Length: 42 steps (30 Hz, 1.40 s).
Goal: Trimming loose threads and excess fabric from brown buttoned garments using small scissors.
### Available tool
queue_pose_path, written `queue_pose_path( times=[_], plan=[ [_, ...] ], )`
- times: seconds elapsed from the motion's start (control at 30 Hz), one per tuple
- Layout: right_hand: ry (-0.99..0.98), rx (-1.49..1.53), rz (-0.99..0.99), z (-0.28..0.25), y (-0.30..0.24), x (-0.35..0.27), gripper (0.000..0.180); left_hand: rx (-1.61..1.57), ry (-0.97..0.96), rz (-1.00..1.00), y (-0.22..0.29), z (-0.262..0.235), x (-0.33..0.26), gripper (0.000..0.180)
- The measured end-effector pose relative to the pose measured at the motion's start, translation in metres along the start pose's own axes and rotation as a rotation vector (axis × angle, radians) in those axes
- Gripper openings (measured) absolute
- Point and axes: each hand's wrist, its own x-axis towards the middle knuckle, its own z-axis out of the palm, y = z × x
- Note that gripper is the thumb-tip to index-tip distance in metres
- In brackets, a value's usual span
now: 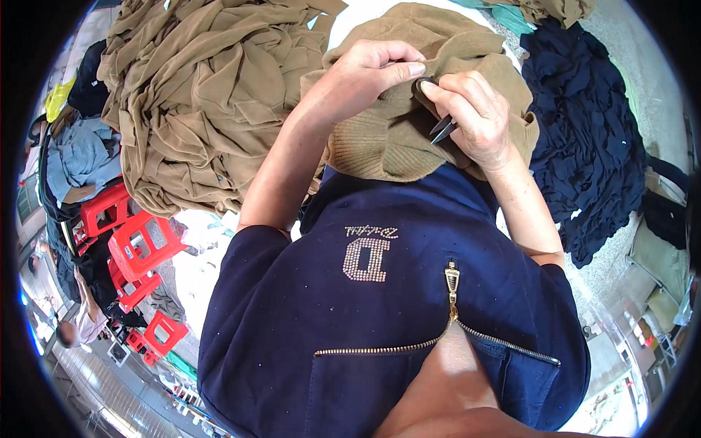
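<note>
A brown knitted garment (361,142) with a ribbed edge lies bunched over my lap. My left hand (369,69) pinches a fold of it between thumb and forefinger. Close by on the right, my right hand (475,117) is closed around a pair of small black thread snips (442,130). Their pointed end sticks out below the curled fingers, and the rest is mostly hidden in the palm. The thumb and fingertips of this hand meet near the fold, almost touching the left thumb. Whether they also grip cloth or thread I cannot tell.
A big heap of brown garments (212,95) rises on the left. Dark navy garments (580,131) are piled on the right. Red plastic stools (142,244) stand at the lower left, near grey-blue cloth (84,157). Another person (84,325) is at the far left.
</note>
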Motion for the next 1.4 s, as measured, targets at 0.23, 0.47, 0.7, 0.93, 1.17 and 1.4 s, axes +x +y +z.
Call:
queue_pose_path(
  times=[0.23, 0.47, 0.7, 0.93, 1.17, 1.4],
  plan=[
    [-0.085, 0.113, 0.119, 0.008, 0.0, 0.0, 0.03, 0.051, -0.104, 0.12, -0.013, -0.005, -0.002, 0.021],
    [-0.18, 0.398, 0.51, 0.022, -0.004, 0.005, 0.039, 0.54, 0.067, 0.276, -0.006, -0.003, -0.012, 0.028],
    [-0.153, 0.294, 0.454, 0.025, 0.004, -0.002, 0.02, 0.579, 0.179, 0.193, -0.007, 0.002, -0.011, 0.024],
    [-0.081, 0.3, 0.551, 0.026, 0.014, -0.004, 0.018, 0.726, 0.119, 0.421, -0.029, -0.003, 0.004, 0.018],
    [0.026, 0.246, 0.486, 0.022, 0.011, -0.001, 0.017, 0.831, 0.274, 0.596, -0.028, 0.014, 0.006, 0.028],
    [0.009, 0.371, 0.51, 0.022, 0.02, -0.007, 0.017, 0.652, 0.264, 0.455, -0.039, 0.01, 0.012, 0.021]
  ],
)
